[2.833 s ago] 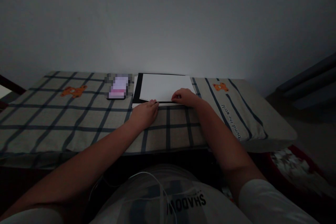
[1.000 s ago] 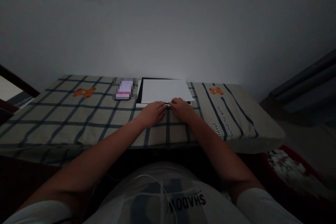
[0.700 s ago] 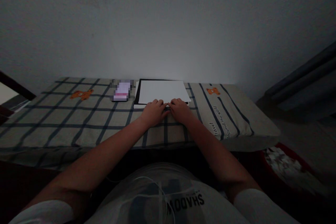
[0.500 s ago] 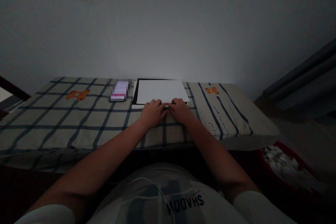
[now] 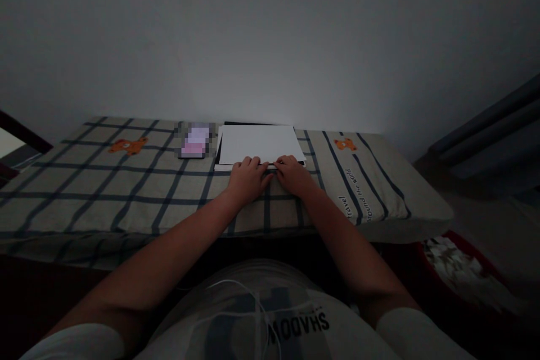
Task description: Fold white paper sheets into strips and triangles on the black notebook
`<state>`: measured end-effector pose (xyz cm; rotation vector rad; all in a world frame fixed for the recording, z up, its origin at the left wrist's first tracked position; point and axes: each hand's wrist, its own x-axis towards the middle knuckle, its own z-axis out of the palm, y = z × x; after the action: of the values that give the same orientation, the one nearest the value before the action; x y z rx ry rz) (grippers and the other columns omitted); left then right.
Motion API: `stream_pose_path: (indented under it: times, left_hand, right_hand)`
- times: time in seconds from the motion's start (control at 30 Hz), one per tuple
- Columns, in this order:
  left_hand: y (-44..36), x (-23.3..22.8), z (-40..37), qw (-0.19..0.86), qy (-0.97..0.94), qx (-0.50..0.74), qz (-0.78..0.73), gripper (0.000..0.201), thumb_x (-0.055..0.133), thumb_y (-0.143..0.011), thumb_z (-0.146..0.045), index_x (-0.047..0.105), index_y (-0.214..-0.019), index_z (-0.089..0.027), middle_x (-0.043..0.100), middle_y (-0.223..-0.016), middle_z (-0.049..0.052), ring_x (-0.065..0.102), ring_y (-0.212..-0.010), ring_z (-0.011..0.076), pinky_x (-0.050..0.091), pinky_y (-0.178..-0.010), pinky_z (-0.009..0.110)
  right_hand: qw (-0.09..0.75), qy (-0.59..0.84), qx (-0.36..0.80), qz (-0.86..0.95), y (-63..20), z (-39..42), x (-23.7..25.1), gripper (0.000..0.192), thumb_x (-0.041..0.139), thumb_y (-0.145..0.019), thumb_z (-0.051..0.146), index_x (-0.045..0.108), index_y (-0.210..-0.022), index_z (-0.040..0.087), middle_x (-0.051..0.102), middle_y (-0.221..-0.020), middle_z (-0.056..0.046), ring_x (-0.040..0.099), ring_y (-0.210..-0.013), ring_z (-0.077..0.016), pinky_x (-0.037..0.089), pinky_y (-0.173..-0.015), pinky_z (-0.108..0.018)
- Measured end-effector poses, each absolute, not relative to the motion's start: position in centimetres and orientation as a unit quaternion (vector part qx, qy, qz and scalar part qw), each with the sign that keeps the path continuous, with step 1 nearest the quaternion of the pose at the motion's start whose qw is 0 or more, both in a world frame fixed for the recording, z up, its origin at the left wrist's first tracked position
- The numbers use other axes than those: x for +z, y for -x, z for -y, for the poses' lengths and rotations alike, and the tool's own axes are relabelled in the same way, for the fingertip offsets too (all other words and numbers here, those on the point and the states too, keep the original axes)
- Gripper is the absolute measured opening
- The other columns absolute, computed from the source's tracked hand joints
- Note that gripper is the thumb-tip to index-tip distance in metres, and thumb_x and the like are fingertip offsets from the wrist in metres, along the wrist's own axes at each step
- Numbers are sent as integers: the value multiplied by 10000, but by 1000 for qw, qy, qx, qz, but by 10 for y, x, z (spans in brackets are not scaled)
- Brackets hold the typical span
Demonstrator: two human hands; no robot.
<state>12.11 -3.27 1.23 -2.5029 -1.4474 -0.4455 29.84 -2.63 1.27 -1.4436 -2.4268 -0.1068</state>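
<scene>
Near the centre of the frame, the left hand (image 5: 248,179) and the right hand (image 5: 294,175) lay close together at the near edge of a white sheet (image 5: 259,143). The left fingers were bent and kept rather close to each other, with the thumb lower; the right fingers were narrow, their tips gathered at the same edge. It was too dark to tell whether either hand truly pinched the paper.

The sheet lay flat in the middle of the picture, upon a black layer (image 5: 236,123), and below this a pale layer (image 5: 223,168) showed at the lower left corner. Compared with some seconds earlier, the hands had come nearer to each other, and the sheet had moved toward the left, so the black strip on that side had become very thin. In my judgement, this meant that the sheet covered the left part of the pile more fully.

Left of the pile, a blurred phone (image 5: 194,143) rested on the checked cloth (image 5: 177,191).
</scene>
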Motion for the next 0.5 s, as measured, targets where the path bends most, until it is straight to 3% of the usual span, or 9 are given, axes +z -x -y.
stream_pose_path:
  times: [0.5]
  left_hand:
    - [-120,4,24,93,880,-179,431,364,437,-941,-377,577,-1187,-149,561,-1101,120,469,-1034,258,394,-890,385]
  right_hand:
    - [140,486,-60,860,-296,25,11,303,484,-887,140,612,-1162,127,599,-1140,-103,460,-1061,-218,394,-933,-338]
